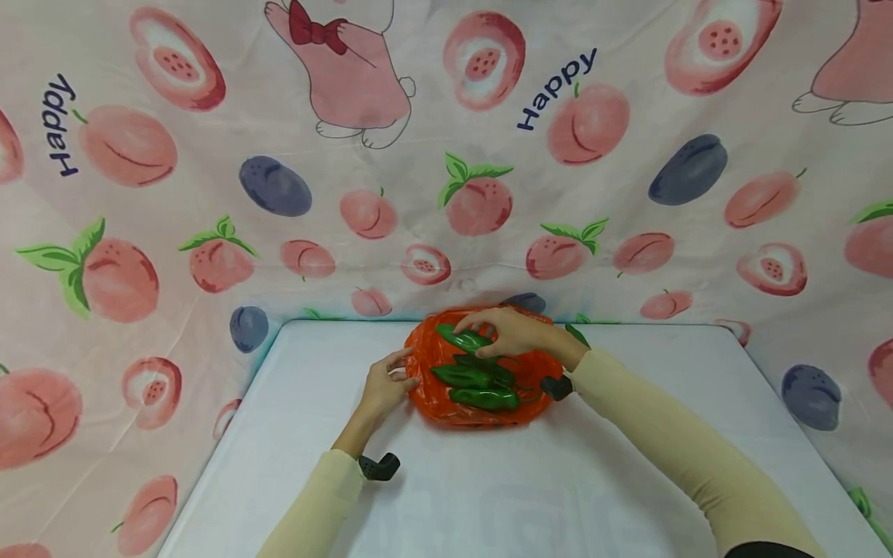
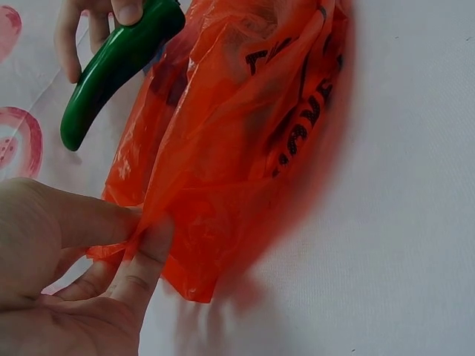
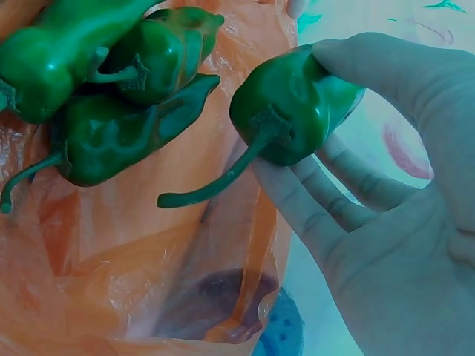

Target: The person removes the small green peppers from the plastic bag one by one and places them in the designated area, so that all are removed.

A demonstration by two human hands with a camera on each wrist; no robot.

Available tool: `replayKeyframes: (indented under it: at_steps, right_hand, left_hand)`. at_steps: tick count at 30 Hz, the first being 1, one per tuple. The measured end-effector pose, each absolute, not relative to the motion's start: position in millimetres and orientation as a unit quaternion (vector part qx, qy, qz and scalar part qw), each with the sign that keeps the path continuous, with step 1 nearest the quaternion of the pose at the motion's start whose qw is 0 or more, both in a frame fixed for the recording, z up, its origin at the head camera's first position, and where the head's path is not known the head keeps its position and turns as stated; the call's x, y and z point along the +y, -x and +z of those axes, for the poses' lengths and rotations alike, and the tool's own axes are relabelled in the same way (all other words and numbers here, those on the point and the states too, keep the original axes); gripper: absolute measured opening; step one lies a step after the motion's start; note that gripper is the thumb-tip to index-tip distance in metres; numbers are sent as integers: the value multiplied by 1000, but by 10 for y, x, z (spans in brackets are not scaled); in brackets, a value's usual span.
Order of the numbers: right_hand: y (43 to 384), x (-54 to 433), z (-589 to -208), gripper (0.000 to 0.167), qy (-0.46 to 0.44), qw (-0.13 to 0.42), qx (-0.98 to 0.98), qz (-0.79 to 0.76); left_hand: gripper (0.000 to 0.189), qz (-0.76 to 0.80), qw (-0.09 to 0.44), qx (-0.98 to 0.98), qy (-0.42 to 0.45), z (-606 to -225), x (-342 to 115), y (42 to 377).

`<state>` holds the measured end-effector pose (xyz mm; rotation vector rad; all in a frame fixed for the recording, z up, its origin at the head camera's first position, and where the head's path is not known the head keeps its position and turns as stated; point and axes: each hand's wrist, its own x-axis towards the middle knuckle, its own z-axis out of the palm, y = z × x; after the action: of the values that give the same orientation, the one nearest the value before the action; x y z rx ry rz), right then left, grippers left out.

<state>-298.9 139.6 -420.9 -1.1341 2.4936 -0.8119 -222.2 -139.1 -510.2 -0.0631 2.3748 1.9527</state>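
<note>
A red-orange plastic bag lies on the white table with several green peppers on it. My right hand pinches one green pepper between thumb and fingers, above the far side of the bag. Its curved stem points away from the palm in the right wrist view. At the bag's left edge, my left hand pinches the thin plastic between thumb and fingers, as the left wrist view shows. Dark print runs along the bag's side there. The other peppers lie beside the held one, stems showing.
The white table ends at a fabric backdrop printed with peaches and plums, close behind the bag. Part of another green thing shows at the table's far edge, behind the right wrist. Both wrists wear dark camera mounts.
</note>
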Motion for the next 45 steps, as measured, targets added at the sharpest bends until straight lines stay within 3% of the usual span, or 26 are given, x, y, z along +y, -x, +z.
replayKeyframes:
  at_steps: [20,29,45]
  right_hand:
    - [2947,1627,-4174,51,365,131,863,-323]
    - [2941,1846,-4109,51,372,112,854,-345]
    - [2857,2366,-4021,52,304,101,881,-347]
  left_hand:
    - [62,628,35,777,30,-5103,-1380,2213]
    - [62,631,35,774,27,-5094,-1383,2225]
    - [62,633,39,773,23,-5098,-1378,2228]
